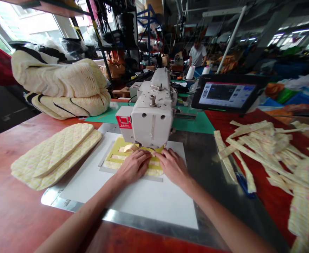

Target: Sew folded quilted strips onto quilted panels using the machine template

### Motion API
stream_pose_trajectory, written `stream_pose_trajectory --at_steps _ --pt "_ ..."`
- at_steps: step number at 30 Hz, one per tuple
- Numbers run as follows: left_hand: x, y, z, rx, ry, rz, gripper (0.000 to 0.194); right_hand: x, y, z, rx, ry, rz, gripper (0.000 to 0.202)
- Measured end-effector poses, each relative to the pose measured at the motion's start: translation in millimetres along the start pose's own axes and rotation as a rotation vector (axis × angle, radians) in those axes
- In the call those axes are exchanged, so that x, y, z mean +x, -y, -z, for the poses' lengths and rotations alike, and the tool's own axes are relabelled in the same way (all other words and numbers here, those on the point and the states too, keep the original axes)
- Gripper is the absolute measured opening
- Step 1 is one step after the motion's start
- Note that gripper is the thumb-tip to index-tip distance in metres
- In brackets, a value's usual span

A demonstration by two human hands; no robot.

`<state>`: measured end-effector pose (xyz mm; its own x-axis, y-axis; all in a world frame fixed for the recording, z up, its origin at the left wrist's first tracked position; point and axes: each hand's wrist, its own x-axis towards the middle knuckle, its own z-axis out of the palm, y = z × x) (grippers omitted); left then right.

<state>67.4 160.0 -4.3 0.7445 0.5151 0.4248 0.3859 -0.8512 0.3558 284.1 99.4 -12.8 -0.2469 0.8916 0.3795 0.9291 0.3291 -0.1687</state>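
Note:
A white sewing machine (151,121) stands in the middle. Under its head lies a yellow slotted template (114,151) over yellow quilted fabric (156,172), on a white sheet (154,202). My left hand (135,165) rests on the template's middle, fingers bent together near a fabric strip (131,148) that curls up from it. My right hand (172,165) is at the template's right edge, fingertips closed toward the left hand's. What either hand's fingertips pinch is too small and hidden to name.
Two quilted pads (57,153) lie left on the red table (12,218). Behind them sits a tall stack of padded pieces (62,79). Loose fabric strips (260,144) and blue-handled scissors (245,184) lie right, near a screen (225,93). A person (197,52) stands far back.

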Motion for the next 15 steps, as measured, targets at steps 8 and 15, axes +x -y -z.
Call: stream_pose_trajectory --at_steps 8,15 --pt "1.3 1.7 0.7 -0.024 0.008 -0.037 0.037 -5.9 -2.9 0.8 0.065 0.008 0.072 0.044" --pt "-2.2 5.2 0.2 0.0 0.027 -0.034 0.036 -1.0 -8.6 -5.1 0.276 -0.05 -0.075 0.042"
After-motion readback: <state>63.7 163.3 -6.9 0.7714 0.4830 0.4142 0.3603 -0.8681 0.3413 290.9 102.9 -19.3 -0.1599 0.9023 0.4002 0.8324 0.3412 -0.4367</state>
